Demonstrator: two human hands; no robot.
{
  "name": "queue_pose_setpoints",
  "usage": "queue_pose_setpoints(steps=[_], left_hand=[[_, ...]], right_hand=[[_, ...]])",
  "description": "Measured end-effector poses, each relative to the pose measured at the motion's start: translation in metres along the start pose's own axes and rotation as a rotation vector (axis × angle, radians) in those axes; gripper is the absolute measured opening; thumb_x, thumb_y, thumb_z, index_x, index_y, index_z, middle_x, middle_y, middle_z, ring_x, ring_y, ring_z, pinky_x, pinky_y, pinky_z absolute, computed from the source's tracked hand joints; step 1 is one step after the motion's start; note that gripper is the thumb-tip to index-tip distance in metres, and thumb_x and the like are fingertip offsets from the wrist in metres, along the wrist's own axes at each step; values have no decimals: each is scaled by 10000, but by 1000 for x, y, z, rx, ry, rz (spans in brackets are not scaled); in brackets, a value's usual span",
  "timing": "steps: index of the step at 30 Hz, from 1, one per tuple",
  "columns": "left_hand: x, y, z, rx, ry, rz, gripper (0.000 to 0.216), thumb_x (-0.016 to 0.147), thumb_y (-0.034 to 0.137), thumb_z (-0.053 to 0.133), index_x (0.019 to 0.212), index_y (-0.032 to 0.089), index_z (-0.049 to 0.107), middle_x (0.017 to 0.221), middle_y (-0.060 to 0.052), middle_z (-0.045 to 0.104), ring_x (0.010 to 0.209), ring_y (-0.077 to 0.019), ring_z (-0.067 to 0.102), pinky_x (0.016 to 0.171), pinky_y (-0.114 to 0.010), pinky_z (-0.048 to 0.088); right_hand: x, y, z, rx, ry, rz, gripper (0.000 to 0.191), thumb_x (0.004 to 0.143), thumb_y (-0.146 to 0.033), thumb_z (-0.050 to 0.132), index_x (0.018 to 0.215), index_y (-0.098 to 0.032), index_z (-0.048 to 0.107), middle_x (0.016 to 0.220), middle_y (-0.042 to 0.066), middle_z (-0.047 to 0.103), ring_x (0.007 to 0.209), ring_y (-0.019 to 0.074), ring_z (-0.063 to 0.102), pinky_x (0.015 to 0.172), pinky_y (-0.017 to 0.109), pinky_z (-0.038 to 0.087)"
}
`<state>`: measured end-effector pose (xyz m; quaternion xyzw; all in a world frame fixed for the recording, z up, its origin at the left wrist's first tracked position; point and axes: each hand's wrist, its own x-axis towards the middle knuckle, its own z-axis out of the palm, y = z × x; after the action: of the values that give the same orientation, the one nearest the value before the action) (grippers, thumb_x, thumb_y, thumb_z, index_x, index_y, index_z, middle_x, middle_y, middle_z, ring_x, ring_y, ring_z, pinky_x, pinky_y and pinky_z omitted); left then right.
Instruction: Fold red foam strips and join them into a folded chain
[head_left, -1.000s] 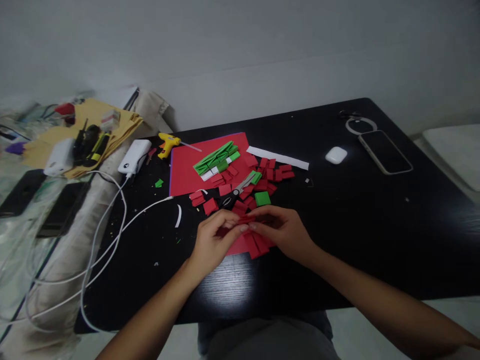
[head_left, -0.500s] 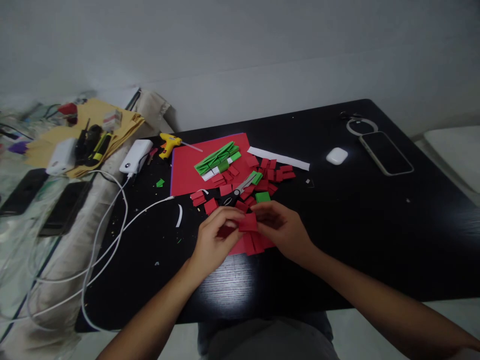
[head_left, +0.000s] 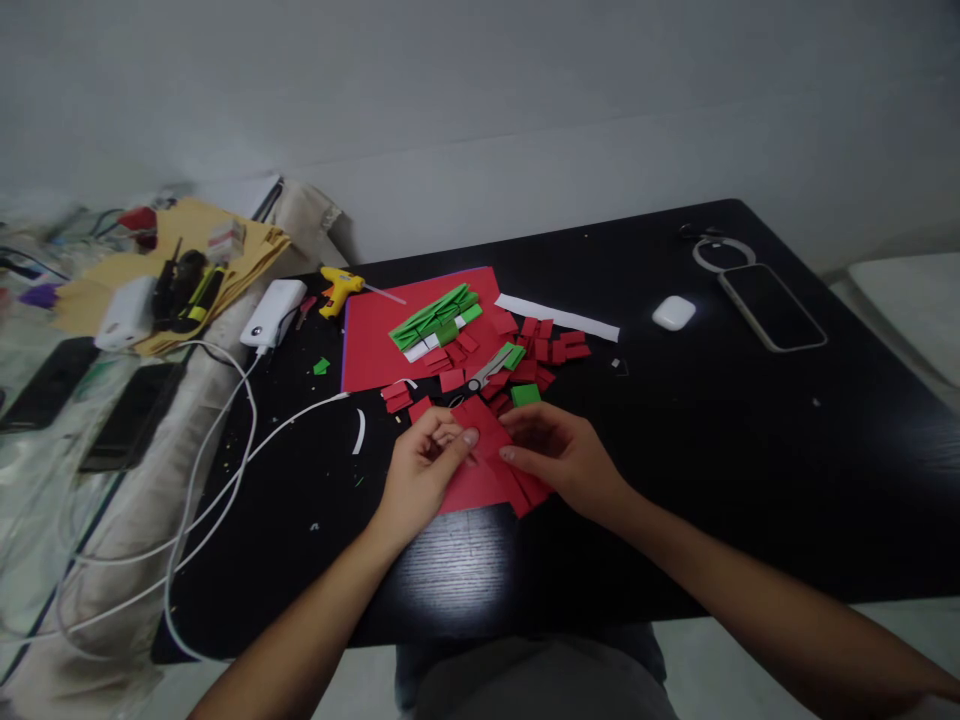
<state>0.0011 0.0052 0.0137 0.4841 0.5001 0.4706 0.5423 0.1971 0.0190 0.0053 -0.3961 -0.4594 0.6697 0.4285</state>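
Note:
Between my two hands, near the front of the black table, is a creased piece of red paper (head_left: 489, 430). My left hand (head_left: 421, 468) pinches its left side, thumb on top. On its right side my right hand (head_left: 576, 462) has its thumb against the edge, fingers curled behind and partly hidden. Beneath my hands lies a larger red sheet (head_left: 465, 494). Just beyond are scissors (head_left: 489, 370) with grey blades, lying over several folded red paper pieces (head_left: 541, 348) and a green folded piece (head_left: 526, 394).
Farther back, a bundle of green folded paper (head_left: 435, 315) rests on a red sheet (head_left: 367, 345). A yellow glue gun (head_left: 341, 290), a power bank (head_left: 273, 312) and white cables (head_left: 251, 455) are on the left. A white strip (head_left: 559, 316), earbud case (head_left: 674, 312) and phone (head_left: 772, 307) are on the right.
The small red folded piece between my hands now shows as a larger, tilted, opened-out piece. My left hand has shifted slightly left, its thumb now on top of the paper.

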Motion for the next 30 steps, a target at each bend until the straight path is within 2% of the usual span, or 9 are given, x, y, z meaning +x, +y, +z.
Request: queue_pose_setpoints(steps=[6,10,13,18,22,25,28,30], left_hand=[[-1,1,-4,31,-45,-4,210,912,360,709,864,167,642,692,8,664,642,-123,620,665,-233,480],[-4,6,-2,91,-95,84,179,866,275,735,1013,182,691,861,-23,705,773,-154,652,691,-243,498],[-6,5,1,146,-72,156,167,841,233,757,993,190,704,909,-32,718,842,-170,665,741,-259,519],[-7,-2,1,169,9,54,158,876,332,749,942,194,709,631,33,617,546,-114,540,514,-213,414],[-4,-2,0,131,51,34,177,866,355,767,908,191,717,603,34,615,523,-109,530,507,-216,413],[-2,3,-2,68,29,68,139,862,316,778,919,193,745,729,-1,694,619,-126,609,588,-232,487],[-2,5,-5,6,-25,116,88,865,250,777,938,202,765,989,-54,749,904,-182,700,809,-280,551],[-2,3,-8,-39,-68,138,74,875,205,760,949,213,770,1065,-62,739,1030,-202,689,914,-304,538]], right_hand=[[1,-2,0,-7,4,24,238,748,-245,864,970,-240,777,941,11,777,877,159,727,846,300,579],[1,-2,0,-49,10,10,197,772,-267,844,957,-239,784,931,16,784,869,173,734,852,326,581],[0,-1,1,-97,19,-17,186,785,-277,836,960,-237,788,939,26,787,881,183,735,852,333,575],[-2,-1,2,-98,28,-29,217,779,-271,839,987,-241,782,941,26,775,883,186,720,834,329,568],[0,-4,1,1,-9,31,233,792,-297,834,1011,-244,776,1003,23,758,950,178,700,879,312,543],[2,-5,-1,87,-50,148,221,830,-356,807,1005,-227,767,925,2,720,824,136,663,797,271,516],[4,-4,-1,249,-99,283,232,807,-383,831,923,-206,736,854,-13,675,768,124,639,749,258,496],[4,-3,0,365,-135,343,249,767,-354,867,876,-195,710,846,-15,668,782,127,648,765,259,502]])
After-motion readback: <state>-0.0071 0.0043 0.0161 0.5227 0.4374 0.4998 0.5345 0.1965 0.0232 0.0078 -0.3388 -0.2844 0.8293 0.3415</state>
